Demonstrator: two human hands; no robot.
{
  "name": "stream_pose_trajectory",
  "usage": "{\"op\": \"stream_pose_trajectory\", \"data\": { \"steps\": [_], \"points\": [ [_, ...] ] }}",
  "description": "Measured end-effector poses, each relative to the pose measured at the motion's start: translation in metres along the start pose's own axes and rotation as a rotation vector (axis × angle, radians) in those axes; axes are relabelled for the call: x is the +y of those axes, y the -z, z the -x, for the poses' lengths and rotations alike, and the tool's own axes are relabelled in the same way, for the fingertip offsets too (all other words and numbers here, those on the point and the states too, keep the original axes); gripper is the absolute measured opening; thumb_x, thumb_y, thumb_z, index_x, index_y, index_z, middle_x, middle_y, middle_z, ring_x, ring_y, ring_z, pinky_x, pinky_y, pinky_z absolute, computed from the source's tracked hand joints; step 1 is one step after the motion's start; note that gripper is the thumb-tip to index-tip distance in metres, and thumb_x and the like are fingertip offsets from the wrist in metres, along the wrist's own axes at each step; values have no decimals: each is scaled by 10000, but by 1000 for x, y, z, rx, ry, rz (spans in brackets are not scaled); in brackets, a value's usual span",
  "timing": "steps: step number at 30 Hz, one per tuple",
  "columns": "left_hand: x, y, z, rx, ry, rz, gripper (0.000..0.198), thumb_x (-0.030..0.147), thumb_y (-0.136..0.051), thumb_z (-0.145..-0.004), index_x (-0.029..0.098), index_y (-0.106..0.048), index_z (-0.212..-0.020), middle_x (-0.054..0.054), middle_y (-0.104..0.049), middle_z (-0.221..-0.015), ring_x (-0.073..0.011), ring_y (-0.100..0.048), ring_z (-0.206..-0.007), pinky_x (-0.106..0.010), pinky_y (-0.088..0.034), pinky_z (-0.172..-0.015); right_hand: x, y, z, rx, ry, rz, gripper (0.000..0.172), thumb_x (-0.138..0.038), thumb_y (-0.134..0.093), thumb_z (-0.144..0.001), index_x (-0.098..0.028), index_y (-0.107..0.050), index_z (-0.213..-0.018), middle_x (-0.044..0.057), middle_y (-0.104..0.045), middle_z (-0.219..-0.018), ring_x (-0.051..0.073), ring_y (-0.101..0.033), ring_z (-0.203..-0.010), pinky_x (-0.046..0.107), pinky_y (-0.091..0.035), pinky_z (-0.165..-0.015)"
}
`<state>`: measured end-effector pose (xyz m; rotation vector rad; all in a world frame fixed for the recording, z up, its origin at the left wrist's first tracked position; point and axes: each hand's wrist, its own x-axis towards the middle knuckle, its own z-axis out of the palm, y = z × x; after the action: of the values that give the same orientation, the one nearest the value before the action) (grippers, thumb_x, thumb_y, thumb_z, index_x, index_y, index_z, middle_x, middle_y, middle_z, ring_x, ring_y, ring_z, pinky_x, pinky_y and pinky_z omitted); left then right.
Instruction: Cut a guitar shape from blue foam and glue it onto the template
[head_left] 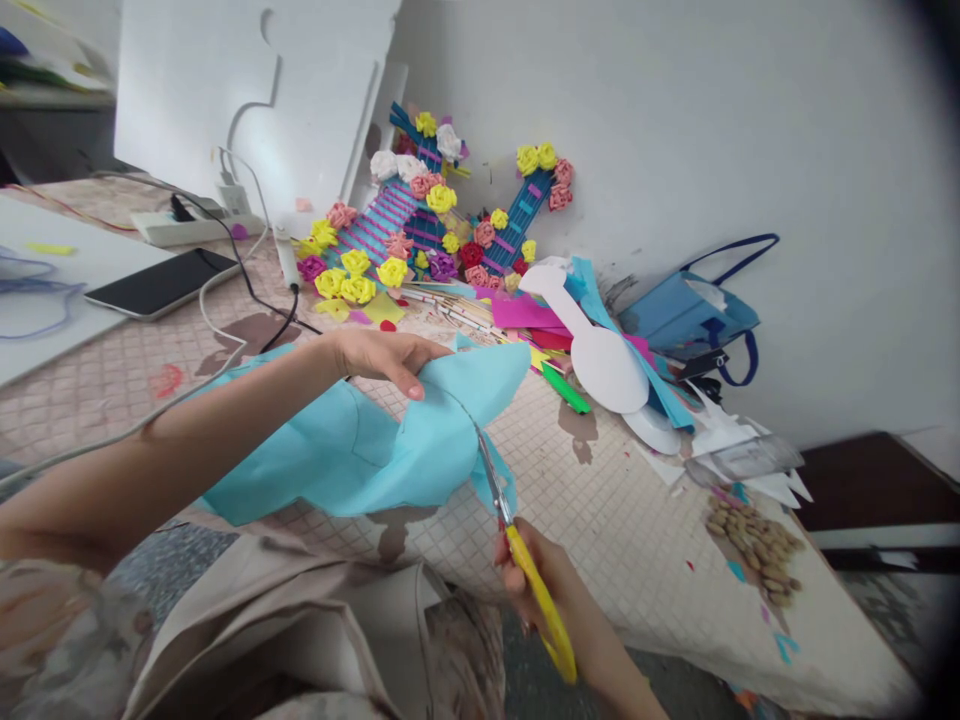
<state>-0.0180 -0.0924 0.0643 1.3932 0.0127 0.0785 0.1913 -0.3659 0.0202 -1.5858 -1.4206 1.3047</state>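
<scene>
A large light-blue sheet (pixel 330 455), paper or thin fabric, spreads across the near side of the table with dark lines drawn on it. My left hand (pixel 390 358) pinches its upper part, thumb on top and the other fingers mostly underneath. In my right hand (pixel 544 575) are yellow-handled scissors (pixel 536 590), gripped by the handles. Their metal blades point up and away from me and meet the sheet's right part along a drawn curved line. Part of the sheet hangs down beside the blades.
Paper-flower decorations (pixel 390 230) lean against the wall. White spoon-shaped cutouts (pixel 607 365), a green marker (pixel 566 388) and coloured paper lie right of centre. Peanuts (pixel 754 545) sit near the right edge. A black phone (pixel 165 283), power strip (pixel 187 225) and cables are at left; a blue bag (pixel 690 310) stands behind.
</scene>
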Motion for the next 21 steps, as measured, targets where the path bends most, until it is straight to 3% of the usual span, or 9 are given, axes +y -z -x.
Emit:
{"op": "stream_pose_trajectory", "data": {
  "steps": [5, 12, 21],
  "points": [
    [-7, 0, 6, 16, 29, -31, 508, 183, -788, -713, 154, -620, -1191, -86, -735, -1030, -194, -702, -899, -251, -553, -809, -6, 2, 4, -73, 13, 63, 629, -818, -355, -778, -206, -458, -875, -58, -367, -622, 93, -325, -511, 224, -332, -466],
    [5, -10, -1, -4, 5, -86, 493, 216, -776, -739, 157, -617, -1202, -78, -742, -1006, -181, -699, -907, -251, -543, -831, -9, 8, 1, -187, 9, -24, 659, -819, -307, -789, -204, -477, -954, -32, -442, -678, 106, -406, -525, 262, -394, -511],
    [11, -14, -5, -42, 43, -91, 473, 228, -779, -730, 156, -630, -1173, -73, -743, -991, -189, -705, -836, -235, -544, -737, -3, 10, -11, -310, 40, -163, 553, -731, -365, -850, -212, -488, -994, -36, -462, -640, 109, -409, -499, 260, -440, -488]
  ]
}}
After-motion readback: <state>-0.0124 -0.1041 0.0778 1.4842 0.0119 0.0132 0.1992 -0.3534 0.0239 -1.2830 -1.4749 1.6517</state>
